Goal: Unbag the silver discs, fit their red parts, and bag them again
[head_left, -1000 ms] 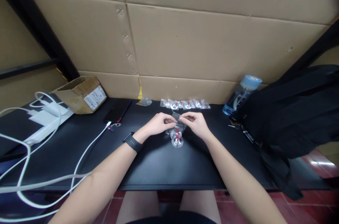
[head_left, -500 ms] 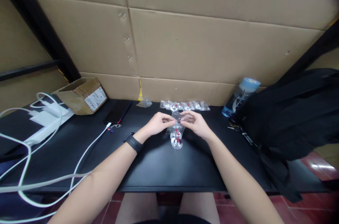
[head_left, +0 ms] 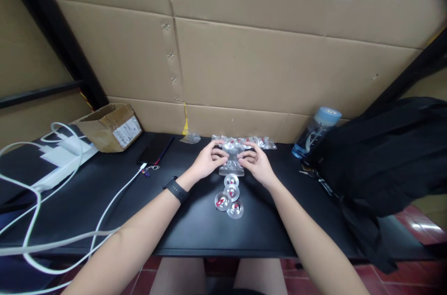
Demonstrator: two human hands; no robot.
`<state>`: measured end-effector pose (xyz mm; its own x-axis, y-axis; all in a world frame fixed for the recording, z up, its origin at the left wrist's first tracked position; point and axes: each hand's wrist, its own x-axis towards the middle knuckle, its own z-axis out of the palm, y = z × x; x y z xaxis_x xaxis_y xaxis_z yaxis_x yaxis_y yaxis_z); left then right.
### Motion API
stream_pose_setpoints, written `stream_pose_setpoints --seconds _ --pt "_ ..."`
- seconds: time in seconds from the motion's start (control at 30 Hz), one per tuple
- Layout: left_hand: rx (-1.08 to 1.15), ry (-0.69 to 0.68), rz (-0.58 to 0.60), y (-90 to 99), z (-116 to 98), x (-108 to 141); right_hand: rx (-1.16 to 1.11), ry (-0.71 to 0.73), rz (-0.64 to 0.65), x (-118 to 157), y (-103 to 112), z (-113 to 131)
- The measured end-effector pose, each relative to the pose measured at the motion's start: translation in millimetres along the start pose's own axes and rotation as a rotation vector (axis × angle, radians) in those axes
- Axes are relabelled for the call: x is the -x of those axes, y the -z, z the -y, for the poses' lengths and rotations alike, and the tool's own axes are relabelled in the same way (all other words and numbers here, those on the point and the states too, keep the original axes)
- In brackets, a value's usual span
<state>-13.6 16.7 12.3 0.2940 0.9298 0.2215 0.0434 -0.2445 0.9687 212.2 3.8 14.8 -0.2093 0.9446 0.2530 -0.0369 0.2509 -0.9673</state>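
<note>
A clear plastic bag (head_left: pixel 232 168) hangs between my two hands just above the black desk, its lower end toward me. My left hand (head_left: pixel 211 159), with a black watch on the wrist, grips the bag's left side between thumb and fingers. On the opposite side my right hand (head_left: pixel 255 161) pinches the bag's right edge. Several round silver discs with red parts (head_left: pixel 232 192) lie loose on the desk below the bag, some overlapping. Behind my hands, a row of clear bags with similar silver and red pieces (head_left: pixel 263 143) lies along the wall.
On the left are a cardboard box (head_left: pixel 120 127), a phone (head_left: pixel 155 148) on a white cable and a white power strip (head_left: pixel 68 164). A blue-lidded bottle (head_left: pixel 316 132) and a black backpack (head_left: pixel 387 155) stand right. A small clear bag (head_left: pixel 190 138) lies near the cardboard wall.
The silver discs have come out of the bag and spread on the desk toward me. My hands have moved slightly apart, and the bag now looks flat and wide.
</note>
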Motion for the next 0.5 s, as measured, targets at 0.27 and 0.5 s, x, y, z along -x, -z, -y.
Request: stream_pose_setpoints --seconds 0.27,0.5 --pt "-0.621 -0.402 -0.036 0.9 -27.4 13.1 0.119 0.021 -0.027 -1.1 1.4 -5.3" --pt "-1.050 -0.544 0.128 -17.3 -24.4 18.9 0.146 0.008 0.042 2.0 -2.3 -1.5"
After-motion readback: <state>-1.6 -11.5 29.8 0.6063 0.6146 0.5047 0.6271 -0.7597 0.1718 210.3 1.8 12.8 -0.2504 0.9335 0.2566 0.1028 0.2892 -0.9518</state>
